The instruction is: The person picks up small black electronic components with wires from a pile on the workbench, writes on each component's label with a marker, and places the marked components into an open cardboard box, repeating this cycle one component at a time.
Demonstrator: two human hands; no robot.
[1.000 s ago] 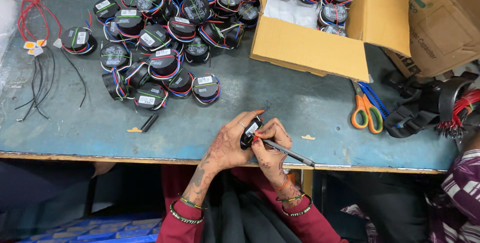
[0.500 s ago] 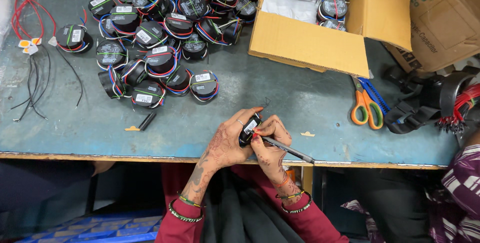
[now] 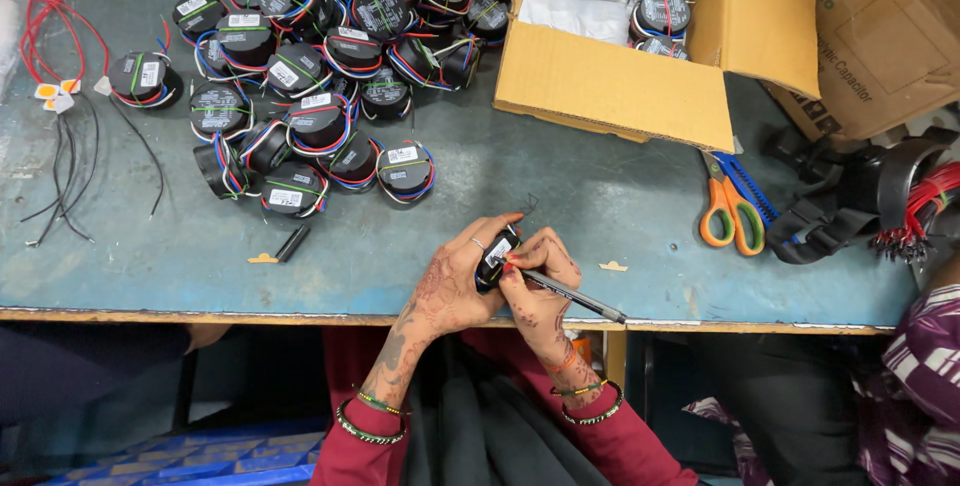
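Scuffed teal worktop (image 3: 560, 196) with a worn wooden front edge, seen from straight above. Near the middle of that front edge, left hand (image 3: 455, 281) wrapped around a small black round capacitor (image 3: 495, 258), fingers clamped on its body, white label facing up. Right hand (image 3: 540, 291) just beside it and touching, fingers pinched together on a black pen (image 3: 572, 296), tip down on the label, barrel slanting off toward the front edge. Both hands patterned with henna, bangles at the wrists, dark red sleeves below.

Toward the back left of the worktop, a big heap of matching black capacitors (image 3: 320, 76) with white labels and red, blue and green leads wound round them; one stray capacitor (image 3: 143, 79) sitting apart to the left of the heap. Small black pen cap (image 3: 292, 243) lying between the heap and the front edge. Near the left edge, loose red and black wires (image 3: 60, 106) in a tangle.

At the back right, an open cardboard box (image 3: 640, 86) holding more capacitors on white paper. Just right of the box, orange-handled scissors (image 3: 722, 211) touching blue-handled scissors (image 3: 748, 191). Larger cardboard carton (image 3: 880, 36) in the back right corner. By the right edge, a bundle of red wires (image 3: 915, 211) on a black part. Another person's patterned sleeve (image 3: 915, 386) at the lower right.
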